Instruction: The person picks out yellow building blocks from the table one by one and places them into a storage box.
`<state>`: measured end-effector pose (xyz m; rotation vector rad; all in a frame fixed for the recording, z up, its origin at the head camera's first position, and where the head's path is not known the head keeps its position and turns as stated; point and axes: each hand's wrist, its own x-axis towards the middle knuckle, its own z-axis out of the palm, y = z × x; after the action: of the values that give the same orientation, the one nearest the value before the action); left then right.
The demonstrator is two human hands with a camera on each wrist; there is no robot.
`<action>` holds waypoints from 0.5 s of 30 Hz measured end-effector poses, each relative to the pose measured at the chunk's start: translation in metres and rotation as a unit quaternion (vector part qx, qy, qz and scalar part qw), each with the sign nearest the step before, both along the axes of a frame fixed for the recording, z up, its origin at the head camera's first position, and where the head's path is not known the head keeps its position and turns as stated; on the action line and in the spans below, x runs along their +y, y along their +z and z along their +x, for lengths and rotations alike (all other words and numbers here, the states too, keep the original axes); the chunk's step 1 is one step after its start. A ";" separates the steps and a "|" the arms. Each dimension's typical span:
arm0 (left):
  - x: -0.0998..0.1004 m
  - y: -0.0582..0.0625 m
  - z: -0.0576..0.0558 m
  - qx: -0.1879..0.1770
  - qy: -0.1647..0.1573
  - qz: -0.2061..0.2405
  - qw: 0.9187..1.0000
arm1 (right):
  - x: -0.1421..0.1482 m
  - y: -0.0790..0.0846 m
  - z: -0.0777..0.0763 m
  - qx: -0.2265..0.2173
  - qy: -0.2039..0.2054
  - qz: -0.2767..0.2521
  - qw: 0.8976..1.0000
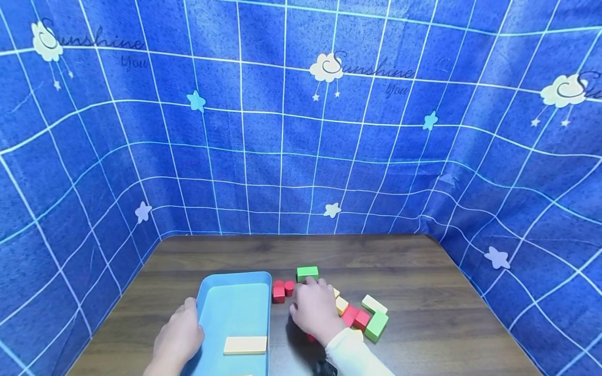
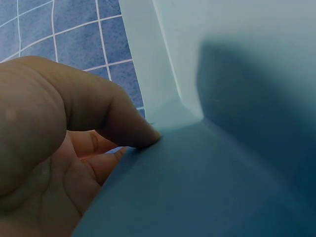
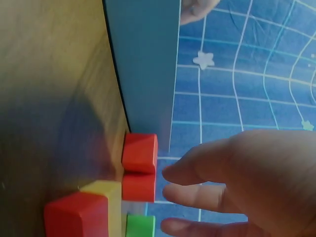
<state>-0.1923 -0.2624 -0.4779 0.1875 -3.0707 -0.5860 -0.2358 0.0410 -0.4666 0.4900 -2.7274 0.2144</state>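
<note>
A blue tray (image 1: 235, 308) stands on the left part of the table. My left hand (image 1: 181, 334) grips its left wall; in the left wrist view the thumb (image 2: 131, 123) presses the inner face and the other fingers lie behind the wall. A flat pale wooden block (image 1: 245, 345) lies in the tray. My right hand (image 1: 316, 309) is over the table, right of the tray, with fingers spread and nothing between them in the right wrist view. Its fingertips point toward red blocks (image 3: 139, 152) beside the tray wall. A green block (image 1: 307, 272) sits just beyond this hand.
To the right of my right hand lie several red blocks (image 1: 361, 319), a green block (image 1: 377, 326) and a pale block (image 1: 374, 304). Yellow blocks (image 1: 341, 305) show partly behind the hand. A blue patterned curtain (image 1: 301, 156) encloses the dark wooden table (image 1: 423, 292).
</note>
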 end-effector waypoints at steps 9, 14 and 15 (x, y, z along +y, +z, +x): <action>0.000 0.001 0.001 0.001 -0.001 -0.001 1.000 | 0.010 -0.003 -0.005 -0.055 -0.031 -0.009 0.998; 0.001 0.001 0.001 -0.001 0.001 0.002 1.000 | 0.014 -0.007 -0.009 -0.067 -0.043 -0.008 0.997; 0.001 0.001 0.001 0.000 0.001 0.002 1.000 | 0.015 -0.008 -0.009 -0.068 -0.045 -0.008 0.997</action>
<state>-0.1918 -0.2613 -0.4768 0.1894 -3.0704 -0.5920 -0.2449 0.0557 -0.4742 0.3599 -2.8697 0.2531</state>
